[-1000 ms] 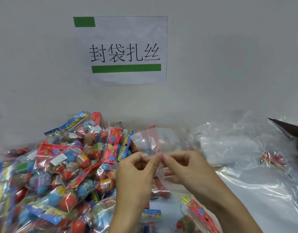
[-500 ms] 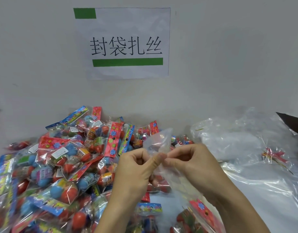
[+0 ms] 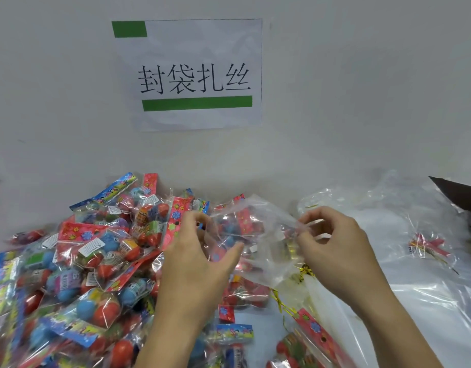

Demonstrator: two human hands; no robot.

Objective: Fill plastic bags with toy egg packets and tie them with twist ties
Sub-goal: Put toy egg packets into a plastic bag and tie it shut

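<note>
Overhead, wall sign (image 3: pixel 194 75) reading 封袋扎丝, green bars.

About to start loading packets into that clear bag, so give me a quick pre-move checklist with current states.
1. Left hand holds one edge of the clear bag: ok.
2. Right hand pinches the opposite edge: ok.
3. Bag mouth pulled apart between the hands: ok.
4. Bag empty inside: cannot tell, packets show through the film.
5. Toy egg packets piled within reach by the left hand: ok.
6. Gold twist ties lying below the bag: ok.
</note>
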